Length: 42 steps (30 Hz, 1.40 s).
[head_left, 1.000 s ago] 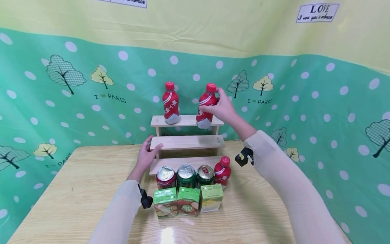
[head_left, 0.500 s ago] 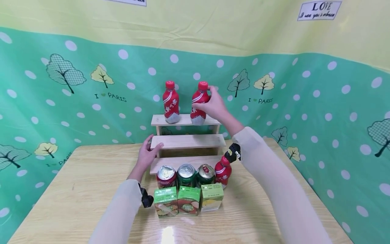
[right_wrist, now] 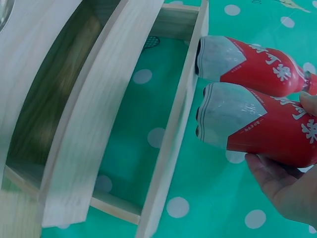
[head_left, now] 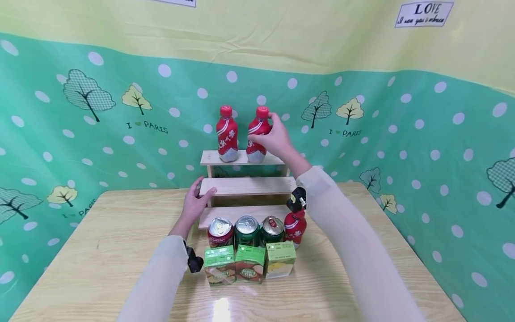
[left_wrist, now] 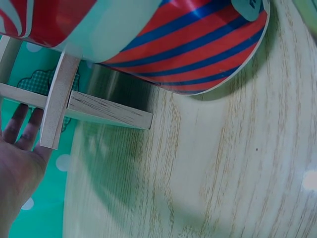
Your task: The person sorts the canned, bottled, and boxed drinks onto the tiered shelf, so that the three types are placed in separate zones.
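My right hand (head_left: 277,137) holds a red drink bottle (head_left: 255,152) upright at the top board of a stepped wooden rack (head_left: 249,185). In the right wrist view, fingers and thumb lie around the red bottle (right_wrist: 233,116), its base close to the board; contact is hard to tell. Beside it on the same board stands a second red bottle (head_left: 227,138), a narrow gap to its left. My left hand (head_left: 194,205) grips the left end of the rack's middle board, thumb on top. In the left wrist view, its fingers (left_wrist: 29,130) reach behind the wood.
Before the rack stand a dark red can (head_left: 220,232), two green cans (head_left: 247,230) and another red bottle (head_left: 295,230), partly behind the right wrist camera. Several juice boxes (head_left: 249,268) line up in front of them. A green dotted cloth (head_left: 161,147) hangs behind the table (head_left: 137,232).
My right hand has carried its bottle leftward and lower over the top board, closer to the standing bottle. The left hand has stayed at the rack.
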{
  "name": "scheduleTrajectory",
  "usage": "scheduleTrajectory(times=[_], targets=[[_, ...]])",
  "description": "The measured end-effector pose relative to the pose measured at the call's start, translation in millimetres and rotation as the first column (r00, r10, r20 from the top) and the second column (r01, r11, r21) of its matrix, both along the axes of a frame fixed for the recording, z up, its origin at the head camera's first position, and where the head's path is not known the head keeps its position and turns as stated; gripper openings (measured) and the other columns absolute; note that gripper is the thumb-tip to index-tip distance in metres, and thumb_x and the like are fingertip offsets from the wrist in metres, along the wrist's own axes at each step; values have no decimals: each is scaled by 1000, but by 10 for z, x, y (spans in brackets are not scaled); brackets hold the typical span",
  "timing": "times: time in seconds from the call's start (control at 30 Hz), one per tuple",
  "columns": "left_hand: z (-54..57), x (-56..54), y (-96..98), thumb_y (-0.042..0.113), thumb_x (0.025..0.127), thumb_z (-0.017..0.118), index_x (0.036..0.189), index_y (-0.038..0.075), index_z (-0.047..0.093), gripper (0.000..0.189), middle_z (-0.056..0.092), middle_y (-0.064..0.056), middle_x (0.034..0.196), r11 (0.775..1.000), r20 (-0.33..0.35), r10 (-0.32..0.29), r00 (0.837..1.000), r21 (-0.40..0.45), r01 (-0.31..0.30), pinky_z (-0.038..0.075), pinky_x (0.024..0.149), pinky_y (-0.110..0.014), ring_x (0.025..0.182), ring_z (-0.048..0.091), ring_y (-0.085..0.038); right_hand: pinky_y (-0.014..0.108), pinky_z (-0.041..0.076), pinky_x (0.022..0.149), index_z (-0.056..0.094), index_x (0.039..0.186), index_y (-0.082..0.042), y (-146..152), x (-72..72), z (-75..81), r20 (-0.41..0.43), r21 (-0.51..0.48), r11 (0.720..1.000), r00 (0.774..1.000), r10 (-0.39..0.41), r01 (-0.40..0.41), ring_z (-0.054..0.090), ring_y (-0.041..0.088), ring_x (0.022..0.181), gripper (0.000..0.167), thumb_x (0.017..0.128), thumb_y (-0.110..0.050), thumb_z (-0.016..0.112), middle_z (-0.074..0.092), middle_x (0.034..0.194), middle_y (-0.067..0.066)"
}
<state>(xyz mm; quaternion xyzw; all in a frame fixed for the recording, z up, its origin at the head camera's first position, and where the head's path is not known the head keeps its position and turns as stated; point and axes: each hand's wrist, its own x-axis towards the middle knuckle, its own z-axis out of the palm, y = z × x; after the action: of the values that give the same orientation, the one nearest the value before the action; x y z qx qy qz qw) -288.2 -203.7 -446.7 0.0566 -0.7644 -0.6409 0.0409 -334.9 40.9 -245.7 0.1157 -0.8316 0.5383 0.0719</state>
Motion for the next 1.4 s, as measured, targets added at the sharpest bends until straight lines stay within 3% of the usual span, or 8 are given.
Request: scheduleTrajectory(times=[0.37, 0.9, 1.4], targets=[[1, -20, -9, 54, 79, 66, 149, 31, 19, 87, 39, -18, 145, 1000, 13, -2, 1000, -10, 2, 44, 102, -44, 125, 47, -33, 40, 52, 93, 31, 137, -19, -94, -37, -108, 10, 6, 1000, 1000, -20, 20, 47, 21, 120, 77, 76, -20, 78, 49, 131, 5], [11, 13, -11, 51, 80, 66, 149, 28, 22, 84, 43, -20, 142, 1000, -8, 2, 1000, -9, -2, 46, 100, -44, 120, 51, -34, 39, 52, 94, 28, 135, -21, -261, -132, -281, -33, -110, 993, 998, -57, 53, 44, 20, 123, 74, 79, -19, 76, 46, 132, 6], [15, 25, 4, 50, 80, 66, 149, 30, 21, 85, 44, -19, 141, 1000, 3, 3, 1000, -22, -3, 45, 100, -44, 120, 51, -33, 40, 50, 95, 27, 135, -20, -262, -170, -321, -39, -124, 990, 997, -74, 68, 42, 22, 124, 73, 80, -20, 75, 45, 134, 7]])
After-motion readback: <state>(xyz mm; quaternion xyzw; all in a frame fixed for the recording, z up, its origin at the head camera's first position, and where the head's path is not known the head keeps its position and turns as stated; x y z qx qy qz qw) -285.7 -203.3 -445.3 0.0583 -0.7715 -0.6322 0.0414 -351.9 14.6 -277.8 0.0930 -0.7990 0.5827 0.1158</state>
